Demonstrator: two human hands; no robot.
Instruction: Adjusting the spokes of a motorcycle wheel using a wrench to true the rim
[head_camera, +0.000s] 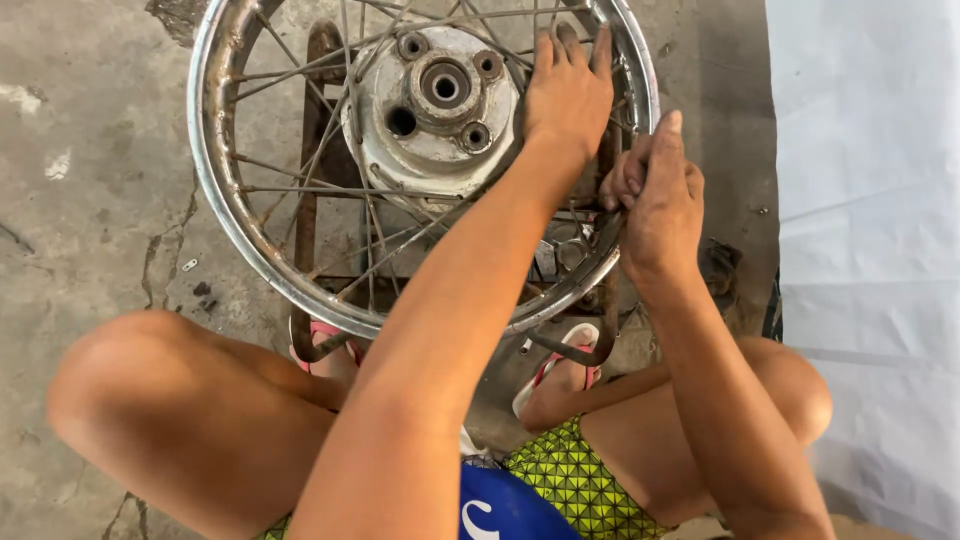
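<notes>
A chromed spoked wheel rim (215, 190) with a grey drum hub (440, 100) lies flat on a rusty metal stand (305, 230) in front of my knees. My left hand (568, 95) reaches across and rests flat on the spokes just inside the rim's far right part, fingers straight. My right hand (655, 200) is at the rim's right side, fingers curled and thumb up, gripping a small dark tool (606, 228) that meets the spokes by the rim.
Cracked concrete floor (90, 190) lies to the left. A white sheet (870, 200) covers the ground on the right. My feet in pink-and-white sandals (560, 350) sit under the near edge of the wheel, against the stand's legs.
</notes>
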